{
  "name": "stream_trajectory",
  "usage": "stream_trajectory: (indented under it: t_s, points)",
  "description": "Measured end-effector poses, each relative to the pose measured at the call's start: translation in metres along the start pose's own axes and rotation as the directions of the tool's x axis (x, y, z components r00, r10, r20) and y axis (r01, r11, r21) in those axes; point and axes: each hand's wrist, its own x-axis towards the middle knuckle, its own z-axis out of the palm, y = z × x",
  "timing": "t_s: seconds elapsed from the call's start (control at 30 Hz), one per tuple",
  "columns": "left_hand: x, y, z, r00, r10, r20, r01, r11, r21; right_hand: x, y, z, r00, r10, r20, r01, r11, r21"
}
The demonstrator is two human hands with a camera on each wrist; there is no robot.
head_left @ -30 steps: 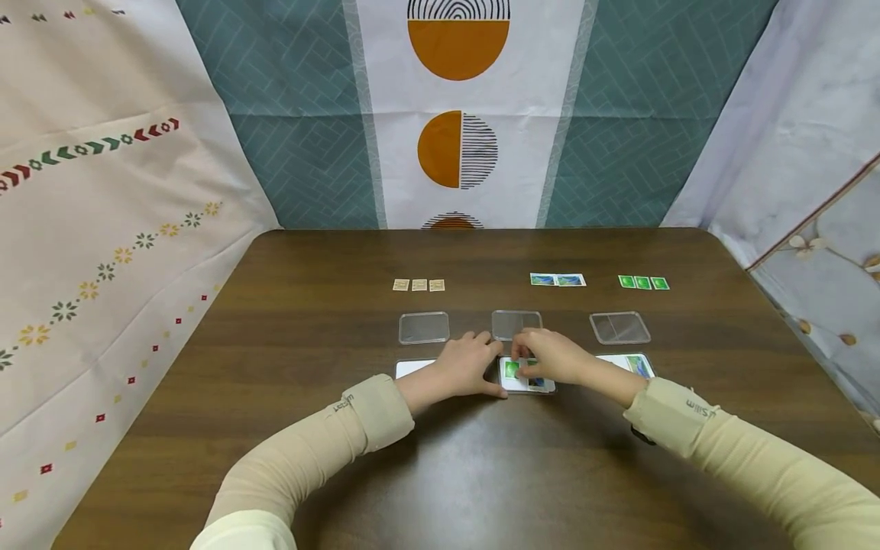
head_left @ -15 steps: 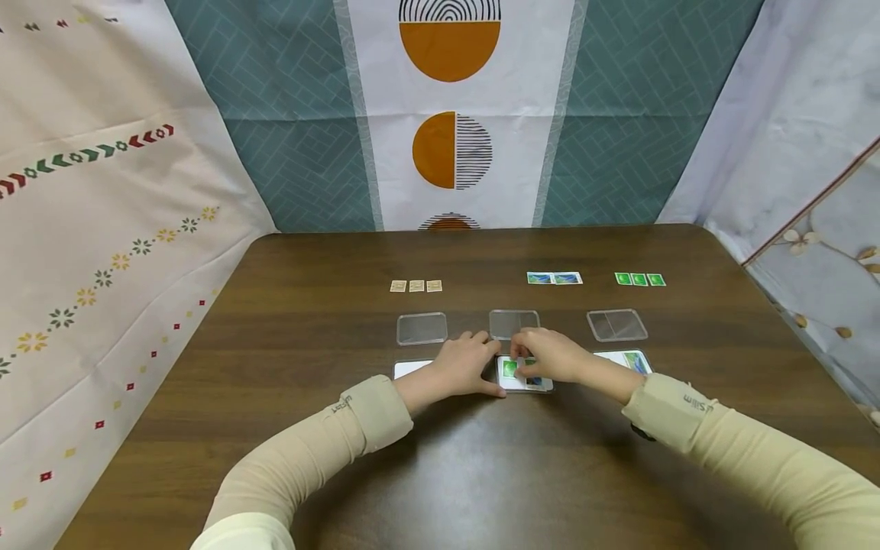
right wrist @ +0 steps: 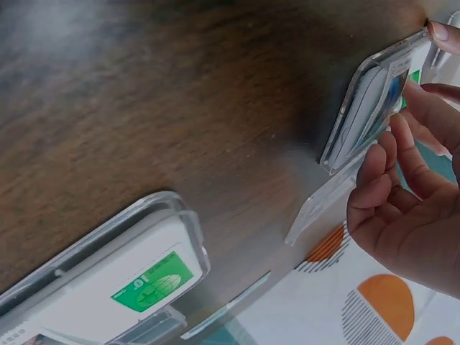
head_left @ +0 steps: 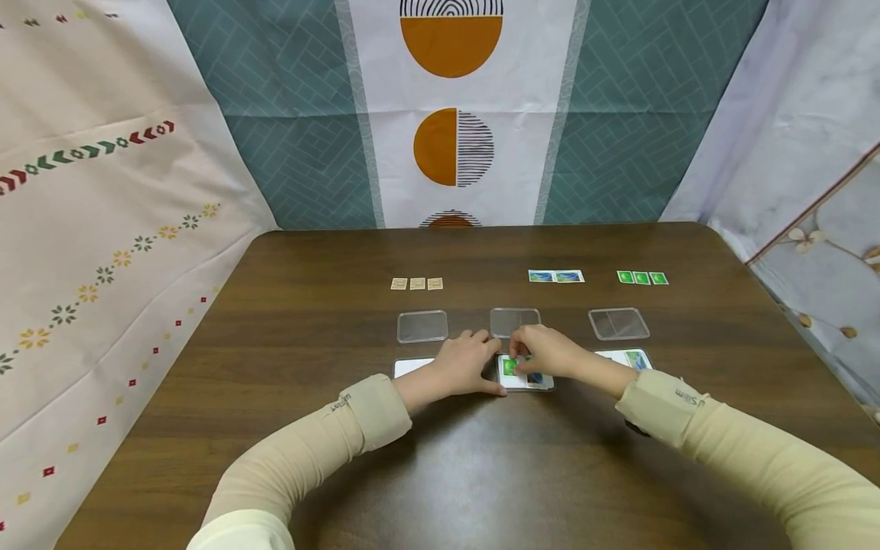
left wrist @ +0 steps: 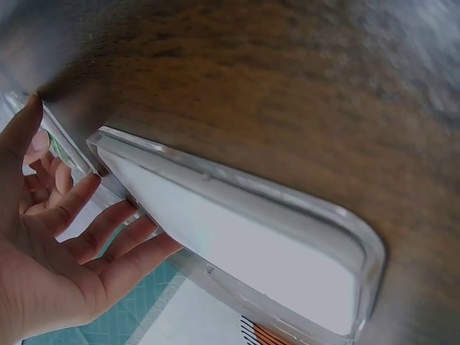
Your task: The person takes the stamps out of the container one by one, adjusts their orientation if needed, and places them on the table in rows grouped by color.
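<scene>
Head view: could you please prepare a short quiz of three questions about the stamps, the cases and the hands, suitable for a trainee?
1. Count: how many tan stamps lie in the far row?
2. True or false: in the far row, the blue stamps lie between the tan stamps and the green stamps.
3. Choose: the fingertips of the right hand are at the a) left case, b) middle case, c) right case.

Key: 1. Three. 2. True. 3. b.

brown table; teal-white backdrop; cream cloth left; pale cloth right
</scene>
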Motion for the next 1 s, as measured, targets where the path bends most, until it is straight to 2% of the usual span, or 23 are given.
stream_trajectory:
  t_s: [0.27,0.63,1.0]
  points:
    - [0.001,0.0,0.002,1.0,-0.006,-0.007,0.006,1.0,-0.009,0.003,0.001,-0.001,1.0,0.015,0.013,-0.016,0.997,0.081]
    - [-0.001,0.0,0.005,0.999,-0.031,-0.014,0.03,0.999,-0.022,0.002,-0.002,0.004,1.0,-0.004,0.011,0.002,0.986,0.167]
    - [-0.001,0.0,0.004,0.999,-0.044,-0.008,0.043,0.999,-0.027,0.001,-0.002,0.009,0.997,-0.015,-0.07,0.028,0.981,0.194]
